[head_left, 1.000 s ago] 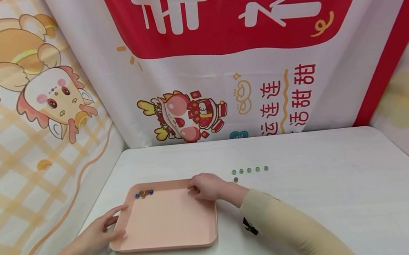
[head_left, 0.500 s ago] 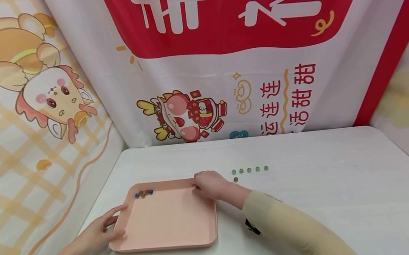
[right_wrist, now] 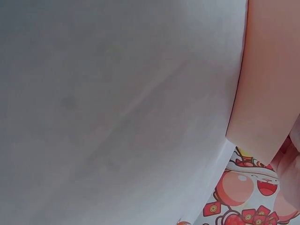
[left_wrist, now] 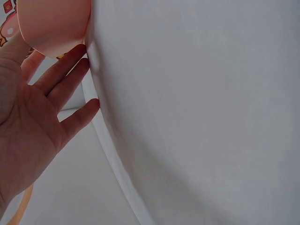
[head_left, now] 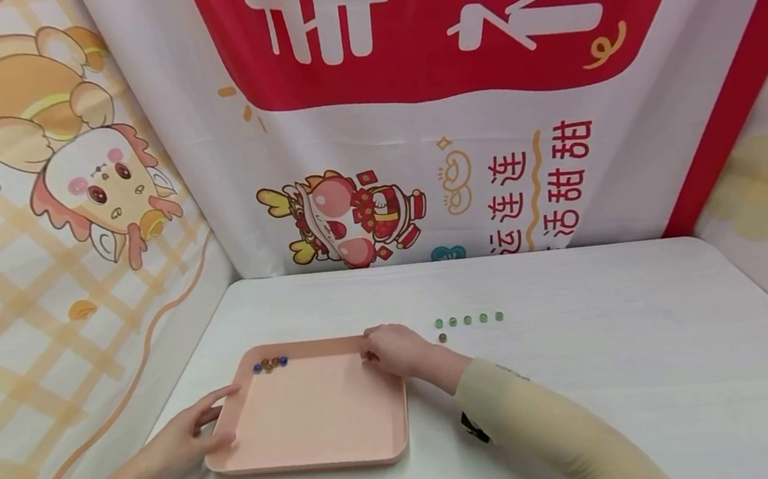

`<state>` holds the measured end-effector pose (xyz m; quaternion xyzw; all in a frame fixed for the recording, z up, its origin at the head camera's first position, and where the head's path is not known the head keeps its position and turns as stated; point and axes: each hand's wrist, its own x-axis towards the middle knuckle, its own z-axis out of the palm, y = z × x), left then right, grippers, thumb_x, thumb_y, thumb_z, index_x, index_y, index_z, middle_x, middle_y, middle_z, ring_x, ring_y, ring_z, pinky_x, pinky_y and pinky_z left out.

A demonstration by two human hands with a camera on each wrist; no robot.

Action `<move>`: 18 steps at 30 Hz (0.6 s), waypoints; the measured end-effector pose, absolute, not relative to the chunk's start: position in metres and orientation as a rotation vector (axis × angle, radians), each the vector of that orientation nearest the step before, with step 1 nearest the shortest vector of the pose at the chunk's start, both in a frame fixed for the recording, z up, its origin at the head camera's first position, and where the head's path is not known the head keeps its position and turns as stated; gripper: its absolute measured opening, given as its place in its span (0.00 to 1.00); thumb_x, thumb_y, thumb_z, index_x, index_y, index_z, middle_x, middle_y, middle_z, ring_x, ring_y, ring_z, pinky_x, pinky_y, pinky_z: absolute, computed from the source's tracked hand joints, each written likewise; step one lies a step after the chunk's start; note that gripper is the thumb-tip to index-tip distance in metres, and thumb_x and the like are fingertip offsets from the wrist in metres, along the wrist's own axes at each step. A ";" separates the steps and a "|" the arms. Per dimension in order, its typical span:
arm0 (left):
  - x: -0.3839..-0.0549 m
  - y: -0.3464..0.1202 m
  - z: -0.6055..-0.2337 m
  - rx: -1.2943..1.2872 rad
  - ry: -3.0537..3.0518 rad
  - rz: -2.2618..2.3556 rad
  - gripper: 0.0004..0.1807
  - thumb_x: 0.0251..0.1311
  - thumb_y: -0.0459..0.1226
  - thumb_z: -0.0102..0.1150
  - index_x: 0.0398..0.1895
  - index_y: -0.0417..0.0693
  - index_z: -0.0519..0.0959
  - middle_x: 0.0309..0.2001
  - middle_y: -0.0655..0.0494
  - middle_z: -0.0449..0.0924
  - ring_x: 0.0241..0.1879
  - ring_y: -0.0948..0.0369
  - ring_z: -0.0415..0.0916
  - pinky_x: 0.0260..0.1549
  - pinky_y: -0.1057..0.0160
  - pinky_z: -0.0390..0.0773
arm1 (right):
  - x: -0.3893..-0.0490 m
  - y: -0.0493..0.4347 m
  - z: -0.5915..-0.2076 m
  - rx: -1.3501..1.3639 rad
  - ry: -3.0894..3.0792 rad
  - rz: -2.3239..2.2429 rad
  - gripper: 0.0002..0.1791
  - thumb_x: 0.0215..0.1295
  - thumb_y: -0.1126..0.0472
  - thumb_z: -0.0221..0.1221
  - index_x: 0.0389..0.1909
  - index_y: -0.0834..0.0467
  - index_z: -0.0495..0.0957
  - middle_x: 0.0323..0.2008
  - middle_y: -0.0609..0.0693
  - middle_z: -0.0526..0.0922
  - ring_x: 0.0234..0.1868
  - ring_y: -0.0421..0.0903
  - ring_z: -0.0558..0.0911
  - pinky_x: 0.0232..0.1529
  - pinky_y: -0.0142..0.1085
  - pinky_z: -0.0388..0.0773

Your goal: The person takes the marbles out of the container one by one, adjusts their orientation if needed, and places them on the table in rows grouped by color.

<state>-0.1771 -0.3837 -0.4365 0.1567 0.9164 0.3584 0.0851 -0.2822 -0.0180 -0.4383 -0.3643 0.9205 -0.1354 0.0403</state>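
Note:
A shallow pink tray [head_left: 324, 407] lies on the left part of the white table. My left hand [head_left: 184, 444] holds its left side, thumb and index finger over the rim; the left wrist view has the hand's [left_wrist: 42, 103] other fingers stretched along the outer wall. Inside the tray's far right corner, my right hand [head_left: 398, 350] is palm down with curled fingers, pinching what looks like a brown marble, mostly hidden by the fingers. A cluster of blue and brown marbles [head_left: 269, 364] lies in the far left corner of the tray.
A row of several green marbles [head_left: 468, 320] lies on the table right of the tray, with a single brown marble [head_left: 443, 338] in front of its left end. Behind the table hangs a red and white printed cloth [head_left: 435, 49]; a patterned cloth [head_left: 50, 302] covers the left side.
The right hand has moved slightly right, into the tray's far right corner, and its fingers have drawn closer together. The left hand, the tray and the other marbles have stayed in place.

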 end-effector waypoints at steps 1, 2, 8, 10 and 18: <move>-0.177 -0.384 -0.437 0.473 2.730 1.074 0.39 0.59 0.41 0.67 0.71 0.41 0.61 0.63 0.34 0.69 0.59 0.48 0.70 0.51 0.36 0.67 | -0.282 -0.018 -0.438 -1.115 2.811 -0.421 0.05 0.68 0.62 0.61 0.39 0.52 0.85 0.29 0.42 0.75 0.30 0.38 0.73 0.30 0.26 0.71; -0.177 -0.384 -0.437 0.470 2.730 1.077 0.39 0.59 0.41 0.67 0.71 0.41 0.61 0.63 0.34 0.69 0.59 0.47 0.70 0.51 0.36 0.66 | -0.282 -0.018 -0.438 -1.116 2.804 -0.424 0.06 0.68 0.63 0.61 0.39 0.52 0.85 0.30 0.42 0.75 0.30 0.38 0.73 0.31 0.26 0.71; -0.176 -0.383 -0.436 0.462 2.731 1.080 0.39 0.59 0.41 0.67 0.71 0.41 0.61 0.63 0.34 0.69 0.59 0.45 0.70 0.51 0.35 0.66 | -0.282 -0.017 -0.438 -1.151 2.771 -0.436 0.07 0.66 0.66 0.61 0.39 0.52 0.85 0.33 0.42 0.79 0.33 0.38 0.73 0.36 0.26 0.72; -0.176 -0.383 -0.436 0.460 2.730 1.077 0.39 0.59 0.42 0.67 0.71 0.41 0.61 0.63 0.34 0.69 0.59 0.43 0.70 0.50 0.34 0.66 | -0.282 -0.017 -0.438 -1.163 2.759 -0.436 0.08 0.65 0.67 0.62 0.40 0.52 0.85 0.34 0.43 0.80 0.33 0.38 0.73 0.36 0.26 0.72; -0.177 -0.384 -0.436 0.422 2.726 1.053 0.40 0.59 0.44 0.67 0.72 0.44 0.61 0.64 0.35 0.68 0.60 0.40 0.68 0.52 0.35 0.65 | -0.283 -0.016 -0.439 -1.182 2.745 -0.495 0.06 0.65 0.64 0.63 0.40 0.52 0.86 0.32 0.41 0.78 0.32 0.38 0.73 0.35 0.26 0.72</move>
